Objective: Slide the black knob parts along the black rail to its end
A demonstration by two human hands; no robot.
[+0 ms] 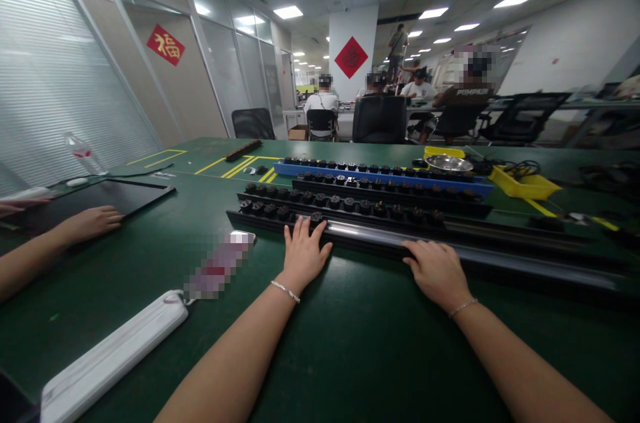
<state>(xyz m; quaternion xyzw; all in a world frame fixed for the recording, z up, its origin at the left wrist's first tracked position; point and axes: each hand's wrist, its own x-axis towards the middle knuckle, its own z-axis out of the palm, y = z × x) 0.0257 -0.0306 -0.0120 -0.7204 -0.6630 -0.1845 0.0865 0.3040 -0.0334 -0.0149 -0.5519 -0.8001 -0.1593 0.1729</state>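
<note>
A long black channel rail lies across the green table in front of me, with several round black socket-like modules set in its left part. My left hand is open, its fingers spread over the rail's front edge and the fingertips touching the rightmost module. Further right, my right hand has its fingers bent over the front wall of the same rail, thumb on the near side. Bare shiny channel shows between the hands and beyond the right one.
Behind stand more black rails and a blue rail with similar modules. Yellow trays and a metal bowl sit back right. At left are a white power bank-like bar, a blurred phone-like object, a black tray and another person's hand.
</note>
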